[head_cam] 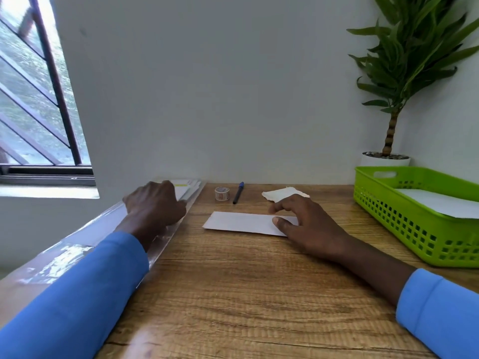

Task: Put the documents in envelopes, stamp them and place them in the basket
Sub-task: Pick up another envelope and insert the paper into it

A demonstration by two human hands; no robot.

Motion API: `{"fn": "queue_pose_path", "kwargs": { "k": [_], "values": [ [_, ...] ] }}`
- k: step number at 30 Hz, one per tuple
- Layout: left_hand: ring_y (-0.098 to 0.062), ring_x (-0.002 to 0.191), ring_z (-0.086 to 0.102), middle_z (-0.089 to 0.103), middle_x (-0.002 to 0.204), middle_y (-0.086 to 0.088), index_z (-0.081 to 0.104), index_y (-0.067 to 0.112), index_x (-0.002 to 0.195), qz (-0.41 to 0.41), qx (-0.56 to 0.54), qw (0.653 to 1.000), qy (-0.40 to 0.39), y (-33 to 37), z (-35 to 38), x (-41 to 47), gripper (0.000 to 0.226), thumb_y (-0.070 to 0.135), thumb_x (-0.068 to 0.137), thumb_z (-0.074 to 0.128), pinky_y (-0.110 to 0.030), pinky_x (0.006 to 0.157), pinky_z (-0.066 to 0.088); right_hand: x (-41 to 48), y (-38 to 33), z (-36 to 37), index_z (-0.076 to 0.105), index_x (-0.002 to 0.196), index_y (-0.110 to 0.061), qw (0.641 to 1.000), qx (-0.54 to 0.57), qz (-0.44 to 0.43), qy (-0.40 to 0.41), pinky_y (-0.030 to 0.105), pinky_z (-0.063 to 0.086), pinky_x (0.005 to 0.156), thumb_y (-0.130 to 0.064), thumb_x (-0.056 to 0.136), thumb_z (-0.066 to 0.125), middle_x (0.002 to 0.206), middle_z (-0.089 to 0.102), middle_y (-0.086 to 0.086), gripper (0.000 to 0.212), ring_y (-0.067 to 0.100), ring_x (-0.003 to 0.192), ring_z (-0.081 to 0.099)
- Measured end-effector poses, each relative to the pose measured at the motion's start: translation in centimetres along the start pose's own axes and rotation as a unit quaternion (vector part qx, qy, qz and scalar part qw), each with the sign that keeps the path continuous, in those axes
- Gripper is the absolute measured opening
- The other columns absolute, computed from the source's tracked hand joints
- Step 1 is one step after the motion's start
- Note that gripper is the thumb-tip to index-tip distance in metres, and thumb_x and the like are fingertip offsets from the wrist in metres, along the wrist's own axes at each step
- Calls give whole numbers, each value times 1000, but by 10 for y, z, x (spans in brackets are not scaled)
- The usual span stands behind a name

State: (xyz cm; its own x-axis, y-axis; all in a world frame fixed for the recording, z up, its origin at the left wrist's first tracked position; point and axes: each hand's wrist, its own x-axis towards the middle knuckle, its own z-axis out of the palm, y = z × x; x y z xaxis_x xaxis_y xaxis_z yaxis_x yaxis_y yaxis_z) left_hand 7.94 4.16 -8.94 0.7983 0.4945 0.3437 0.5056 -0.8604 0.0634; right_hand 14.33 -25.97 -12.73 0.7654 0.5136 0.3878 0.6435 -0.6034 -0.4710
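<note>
Right hand (308,224) rests on the R end of the white envelope (241,222). Its thumb lies flat on the paper, and the other fingers are bent loose above the far edge, not closed round anything. So it's relaxed & just pins the envelope down. The envelope lies flat on the wood table (246,294), abt in the middle.

Left hand (155,203) is out at 10 o'clock from the envelope, over a clear tray (103,229) that runs along the table's L side. Its fingers curl down onto the stack of papers (188,187) in the tray. I can't tell if it grips a sheet or only touches the top one.

My guess at the step: getting a doc to go w/ this envelope, so stuffing comes first & stamping comes after.

Next move, I think: L hand has to peel off one sheet only and bring it to the middle. R hand has to open the flap, which I can't see from here.

Other bits:
- small roll (222,193), maybe the stamps, at 12 o'clock from the envelope
- blue pen (238,193) just beside the roll
- crumpled white tissue (280,193) at 1 o'clock
- green basket (414,229) at 3 o'clock, w/ a white sheet (435,202) lying in it, maybe an envelope that's done
</note>
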Motion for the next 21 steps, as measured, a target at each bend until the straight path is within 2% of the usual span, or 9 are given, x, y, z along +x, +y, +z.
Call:
{"fn": "queue_pose_path", "kwargs": {
  "k": [3,7,11,13,15,18,21],
  "values": [
    [-28,85,55,66,102,-9,54,19,88,28,21,999,4,-1,2,-2,20,35,89,65,-32,69,43,-1,-2,-1,63,121,-37,1000,0,-3,-1,34,40,109,-35,98,61,138,56,-12,23,8,132,45],
    [-30,82,58,63,91,-11,62,12,93,61,17,997,45,7,-1,-2,8,14,86,64,-32,65,44,-1,-4,-2,64,121,-35,1000,0,-1,1,35,41,109,-35,98,61,138,56,-11,24,8,133,45],
    [-36,79,65,68,85,-15,62,9,83,89,-14,989,115,14,-6,-7,3,6,84,62,-33,60,44,-3,-3,-2,64,121,-35,1000,6,-10,10,29,41,106,-36,97,61,134,57,-15,24,4,129,47],
    [-38,76,67,70,82,-16,68,7,87,106,-51,978,175,21,-10,-9,7,8,85,62,-35,59,48,-3,-4,-2,61,130,-34,1000,16,-20,17,28,45,102,-37,97,61,134,56,-16,33,0,121,52],
    [-35,69,68,73,80,-11,71,9,94,142,-101,954,244,34,-15,-15,12,10,86,61,-38,60,55,-2,-6,-3,54,139,-34,997,55,-32,33,31,51,99,-39,96,63,132,57,-16,43,-1,112,58],
    [-31,72,71,77,91,-3,72,16,108,213,-214,896,325,60,-21,-35,22,11,87,65,-42,63,57,-1,-10,-5,44,145,-43,974,223,-19,25,35,53,97,-56,88,67,131,60,-14,63,2,112,63],
    [-18,75,73,76,98,5,71,19,115,316,-315,836,318,88,-20,-65,25,15,90,71,-39,63,58,0,-15,-4,22,152,-54,921,389,-1,-23,39,53,100,-74,73,68,137,61,-6,95,11,122,63]
  ]
}}
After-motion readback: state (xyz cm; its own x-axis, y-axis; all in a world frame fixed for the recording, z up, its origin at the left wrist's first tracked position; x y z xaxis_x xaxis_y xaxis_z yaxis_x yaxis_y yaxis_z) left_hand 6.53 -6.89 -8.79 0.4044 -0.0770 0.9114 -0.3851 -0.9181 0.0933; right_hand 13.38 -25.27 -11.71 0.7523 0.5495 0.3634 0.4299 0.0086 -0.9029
